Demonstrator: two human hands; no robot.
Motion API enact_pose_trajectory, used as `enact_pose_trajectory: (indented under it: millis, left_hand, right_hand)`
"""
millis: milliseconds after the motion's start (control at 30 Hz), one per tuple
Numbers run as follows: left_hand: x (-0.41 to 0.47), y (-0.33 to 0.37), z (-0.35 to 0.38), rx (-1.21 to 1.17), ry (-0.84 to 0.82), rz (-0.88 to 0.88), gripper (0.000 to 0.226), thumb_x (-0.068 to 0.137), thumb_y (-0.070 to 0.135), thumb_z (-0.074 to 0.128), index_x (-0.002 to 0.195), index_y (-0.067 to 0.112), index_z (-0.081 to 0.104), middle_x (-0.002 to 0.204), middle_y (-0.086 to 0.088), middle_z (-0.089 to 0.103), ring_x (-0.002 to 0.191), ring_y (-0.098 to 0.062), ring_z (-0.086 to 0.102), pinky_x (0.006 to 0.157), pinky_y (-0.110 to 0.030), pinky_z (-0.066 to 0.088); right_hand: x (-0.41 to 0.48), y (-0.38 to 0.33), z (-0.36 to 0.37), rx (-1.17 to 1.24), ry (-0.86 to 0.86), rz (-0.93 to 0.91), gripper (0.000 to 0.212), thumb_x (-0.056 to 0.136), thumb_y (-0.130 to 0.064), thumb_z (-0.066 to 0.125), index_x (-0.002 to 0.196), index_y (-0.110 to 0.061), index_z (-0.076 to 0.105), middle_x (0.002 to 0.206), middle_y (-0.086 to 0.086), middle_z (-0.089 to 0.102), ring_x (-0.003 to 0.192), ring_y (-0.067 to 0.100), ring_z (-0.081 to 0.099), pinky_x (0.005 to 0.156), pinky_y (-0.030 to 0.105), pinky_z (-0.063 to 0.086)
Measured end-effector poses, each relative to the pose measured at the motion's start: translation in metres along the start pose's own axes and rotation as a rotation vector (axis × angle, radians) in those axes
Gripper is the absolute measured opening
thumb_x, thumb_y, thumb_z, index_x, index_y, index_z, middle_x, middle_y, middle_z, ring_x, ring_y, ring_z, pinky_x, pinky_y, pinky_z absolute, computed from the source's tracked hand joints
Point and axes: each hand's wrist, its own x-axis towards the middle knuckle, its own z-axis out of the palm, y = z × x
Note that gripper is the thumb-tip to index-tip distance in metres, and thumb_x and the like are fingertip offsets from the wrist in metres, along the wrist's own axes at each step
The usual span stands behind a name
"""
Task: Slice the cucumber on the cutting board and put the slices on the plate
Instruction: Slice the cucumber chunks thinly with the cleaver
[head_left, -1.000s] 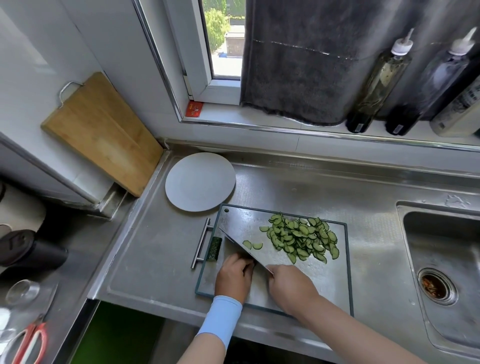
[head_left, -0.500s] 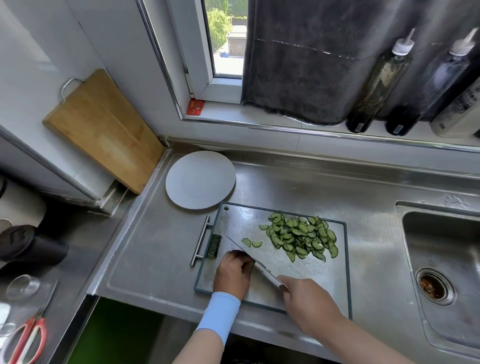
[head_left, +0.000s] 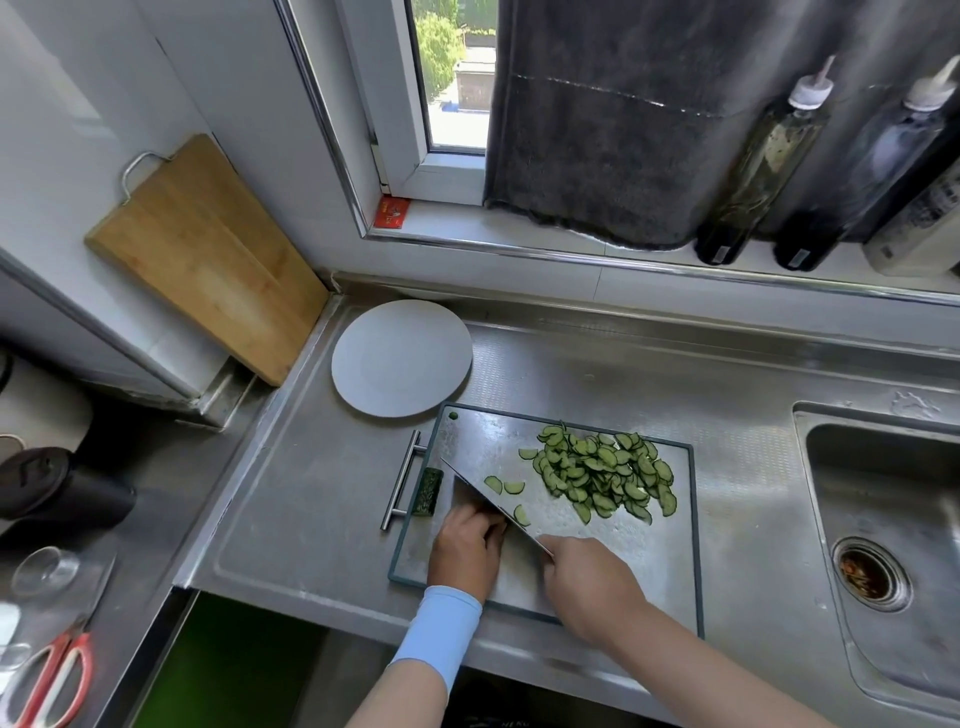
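My right hand (head_left: 592, 582) is wrapping its fingers around the handle of a wide steel knife (head_left: 485, 496), and the handle itself is hiding inside my grip. The blade is running diagonally away from me toward the far left, between my two hands. My left hand (head_left: 467, 551) is resting on the board just left of the blade, its fingers (head_left: 480, 522) curling up against the blade's flat side. Whatever is lying under them is hidden, so I cannot tell whether they are holding any cucumber. A pale blue sleeve (head_left: 441, 629) is covering that wrist.

Three loose pale green cucumber slices (head_left: 514, 487) are lying just right of the blade, the nearest one almost touching it. Farther right, well apart from my fingers, a heap of thin green half-moon slices (head_left: 602, 475) is spreading across the board's far right part. A short dark green cucumber stub (head_left: 428, 491) is lying at the board's left edge, left of my left fingers and apart from them, beside a metal bar handle (head_left: 402, 480).

All of this is sitting on a rectangular steel-grey cutting board (head_left: 670, 571) with a dark green rim. A round grey plate (head_left: 400, 358) is sitting just beside the board's far left corner. Both are resting on a stainless steel desk (head_left: 311, 493), with a steel sink (head_left: 883, 493) sinking into it on the right. A wooden chopping board (head_left: 208, 249) is leaning against the wall at the far left, and red-handled scissors (head_left: 52, 680) are lying at the near left.
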Motion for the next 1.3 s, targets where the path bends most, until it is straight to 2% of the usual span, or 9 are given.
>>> enact_pose_trajectory:
  millis: [200,400,500,667,900,1033,1300]
  left_hand:
    - [-0.001,0.002,-0.002,0.006,0.010,0.032,0.022,0.068,0.000,0.079,0.083,0.016,0.075,0.084,0.000,0.063,0.086,-0.014,0.053,0.075,-0.017,0.044]
    - [-0.001,0.002,-0.001,-0.002,0.032,-0.012,0.017,0.070,0.004,0.080,0.080,0.017,0.073,0.084,0.000,0.062,0.085,-0.015,0.055,0.074,-0.025,0.049]
    - [-0.001,0.004,-0.004,-0.023,0.051,0.021,0.022,0.067,0.001,0.082,0.080,0.015,0.072,0.084,-0.003,0.065,0.086,-0.013,0.053,0.077,-0.018,0.043]
    - [-0.001,0.003,-0.004,-0.023,0.045,0.023,0.023,0.067,-0.001,0.082,0.080,0.015,0.072,0.086,-0.002,0.066,0.085,-0.011,0.052,0.077,-0.012,0.039]
    - [0.000,0.004,-0.004,-0.040,0.052,0.026,0.021,0.068,-0.001,0.082,0.078,0.015,0.073,0.083,-0.001,0.067,0.084,-0.011,0.053,0.077,-0.012,0.039]
    - [-0.001,0.001,0.000,-0.036,0.049,-0.002,0.021,0.066,-0.003,0.081,0.076,0.013,0.072,0.078,-0.002,0.064,0.080,-0.013,0.052,0.072,-0.016,0.040]
    - [-0.003,0.000,-0.003,-0.029,0.030,0.045,0.018,0.071,-0.003,0.076,0.082,0.012,0.073,0.086,-0.003,0.063,0.085,-0.017,0.054,0.076,-0.017,0.043]
  right_hand:
    - [0.005,-0.002,0.002,0.015,0.005,-0.019,0.020,0.088,-0.017,0.039,0.089,-0.022,0.058,0.078,-0.002,0.063,0.077,0.023,0.058,0.060,0.033,0.042]
    - [-0.003,0.001,0.000,0.002,0.032,-0.054,0.015,0.089,-0.018,0.039,0.087,-0.021,0.053,0.074,0.000,0.058,0.073,0.023,0.054,0.055,0.032,0.036]
    - [-0.012,0.006,0.000,-0.008,0.044,-0.065,0.012,0.090,-0.021,0.039,0.086,-0.022,0.051,0.073,0.003,0.059,0.072,0.024,0.056,0.059,0.035,0.043]
    - [-0.024,0.014,-0.003,-0.024,0.042,-0.057,0.018,0.093,-0.020,0.038,0.075,-0.024,0.040,0.067,0.002,0.050,0.063,0.022,0.043,0.054,0.031,0.033]
    - [-0.020,0.010,0.000,0.015,0.011,-0.020,0.016,0.090,-0.017,0.039,0.078,-0.021,0.048,0.070,0.002,0.058,0.070,0.025,0.055,0.056,0.032,0.036]
    - [-0.007,0.003,0.001,0.031,-0.026,0.013,0.021,0.088,-0.013,0.040,0.073,-0.025,0.048,0.065,-0.003,0.052,0.064,0.018,0.048,0.052,0.029,0.033]
    - [0.003,-0.005,0.001,0.015,-0.024,-0.016,0.017,0.089,-0.015,0.041,0.081,-0.022,0.055,0.073,-0.003,0.057,0.073,0.024,0.054,0.053,0.032,0.036]
